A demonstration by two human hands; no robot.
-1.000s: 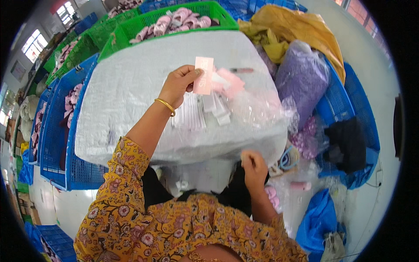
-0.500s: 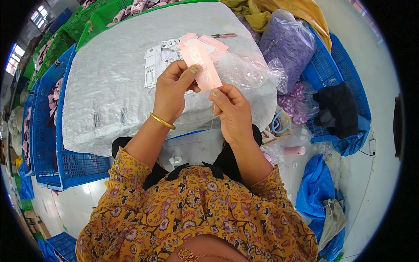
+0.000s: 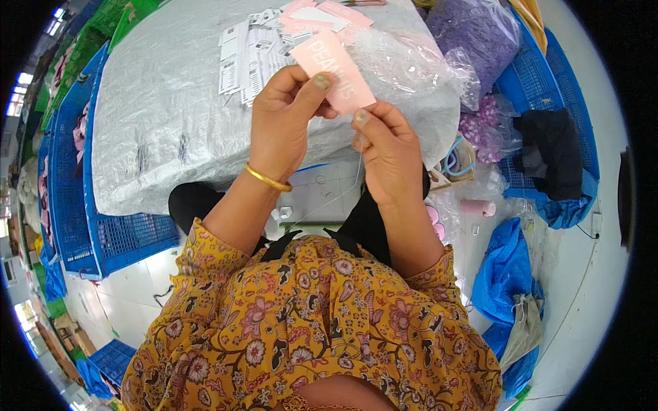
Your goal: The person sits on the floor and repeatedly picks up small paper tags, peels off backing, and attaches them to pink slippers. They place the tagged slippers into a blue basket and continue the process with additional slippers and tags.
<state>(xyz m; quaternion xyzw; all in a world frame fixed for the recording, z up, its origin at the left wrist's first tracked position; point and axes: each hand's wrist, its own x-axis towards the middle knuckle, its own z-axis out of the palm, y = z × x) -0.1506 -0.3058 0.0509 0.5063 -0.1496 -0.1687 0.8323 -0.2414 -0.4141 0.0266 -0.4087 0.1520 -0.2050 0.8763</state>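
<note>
Between my two hands is a pink card tag [image 3: 330, 60] with pale lettering, tilted above the near part of the table. My left hand [image 3: 288, 116] pinches its left edge between thumb and fingers. At the tag's lower right corner, my right hand [image 3: 392, 151] is closed in a pinch, thumb on top. A thin pale thread [image 3: 358, 179] hangs from the right fingers towards my lap; how it meets the tag is hidden by the fingertips. Beyond the tag lie a pile of pink tags [image 3: 346, 14] and several white printed labels [image 3: 234, 51].
A whitish plastic sheet [image 3: 164, 96] covers the table. Crumpled clear plastic [image 3: 404, 65] lies on its right side, by a bag of purple items [image 3: 480, 34]. Blue crates [image 3: 137, 238] stand at the left, and another blue crate [image 3: 507, 195] holds black cloth [image 3: 552, 154] at the right.
Both hands and the tag have shifted slightly right in the picture, still in the same pinch. The table appears higher in view, and more of the thread shows over my lap.
</note>
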